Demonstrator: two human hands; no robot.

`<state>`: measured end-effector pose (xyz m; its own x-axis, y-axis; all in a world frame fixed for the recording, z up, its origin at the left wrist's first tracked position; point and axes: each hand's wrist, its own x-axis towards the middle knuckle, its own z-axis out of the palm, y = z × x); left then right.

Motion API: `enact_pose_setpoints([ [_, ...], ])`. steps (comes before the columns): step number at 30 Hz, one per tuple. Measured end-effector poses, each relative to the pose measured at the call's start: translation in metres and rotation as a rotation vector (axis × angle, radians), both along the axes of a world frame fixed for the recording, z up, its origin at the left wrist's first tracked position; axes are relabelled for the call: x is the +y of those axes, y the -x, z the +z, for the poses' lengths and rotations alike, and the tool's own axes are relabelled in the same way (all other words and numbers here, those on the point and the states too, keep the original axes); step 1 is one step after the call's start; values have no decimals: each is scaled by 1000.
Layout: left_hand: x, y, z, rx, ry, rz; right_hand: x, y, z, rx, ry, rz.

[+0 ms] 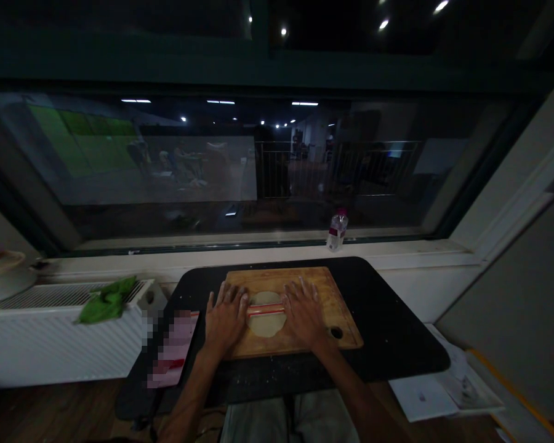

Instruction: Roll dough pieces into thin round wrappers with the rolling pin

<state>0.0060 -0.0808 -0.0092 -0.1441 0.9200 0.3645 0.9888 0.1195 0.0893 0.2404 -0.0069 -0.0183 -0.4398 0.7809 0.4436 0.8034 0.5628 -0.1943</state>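
A flat round of dough point(264, 328) lies on a wooden cutting board point(337, 301). Across the dough runs a thin rolling pin point(266, 309), pale with reddish lines along it. My left hand point(226, 317) is over the pin's left end, palm down, its fingers stretched out and spread. Over the right end lies my right hand point(303, 309), also flat with fingers apart. Both ends of the pin are hidden beneath the hands. Pale powder marks the fingers.
The board rests on a black table point(388, 326) dusted with crumbs. A pink sheet or packet point(178, 344) is at the left. Beyond stand a bottle point(337, 231) on the windowsill and a radiator point(74, 344) with a green cloth point(108, 300). White papers point(422, 397) lie low at right.
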Motion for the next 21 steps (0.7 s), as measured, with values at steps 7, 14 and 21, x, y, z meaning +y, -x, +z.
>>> enact_pose_setpoints([
  [7,27,2,19,-2,137,41,34,17,7,-45,62,-56],
  [14,54,15,24,-2,216,27,66,31,16,-117,208,-83],
  [21,78,26,20,-16,264,53,77,36,20,-116,253,-109],
])
